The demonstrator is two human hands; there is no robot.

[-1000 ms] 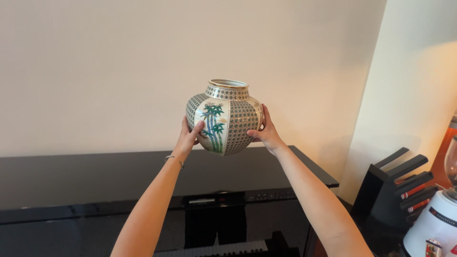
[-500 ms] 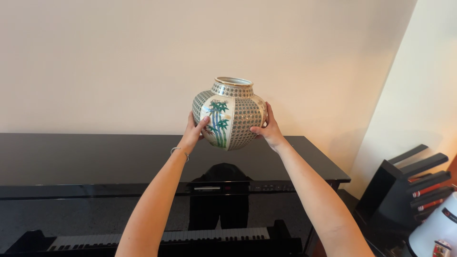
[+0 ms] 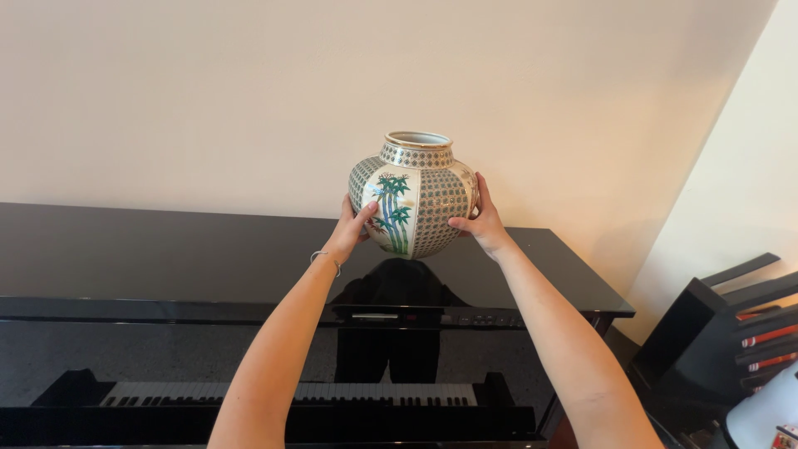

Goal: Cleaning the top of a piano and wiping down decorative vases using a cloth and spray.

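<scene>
- On the left, a glossy black upright piano (image 3: 166, 266) spans the scene against a plain cream wall (image 3: 208, 91); its flat lid mirrors whatever is above it, and a strip of white and black keys (image 3: 291, 392) shows lower down, nearer us.
- The person's left hand (image 3: 353, 230) reaches up and away, palm pressed to the left flank of a round, bulbous ceramic vase with a cream body, grey lattice panels and painted green bamboo (image 3: 413, 199); the thumb lies across the front. A thin silver bracelet (image 3: 324, 258) circles that wrist.
- The vase hangs in the air just above the far right part of the piano lid, not touching it as far as I can tell. Its long axis runs nearly vertical, the short-necked mouth opening upward, the base down, the bamboo panel facing us.
- The right hand (image 3: 480, 218) cups the opposite flank, fingers spread up the side. With the two hands apart and clamped on opposite sides, a wide, smooth, likely heavy pot stays level and cannot slip sideways.
- At the far right, a black slotted rack (image 3: 715, 324) stands low beside the piano.
</scene>
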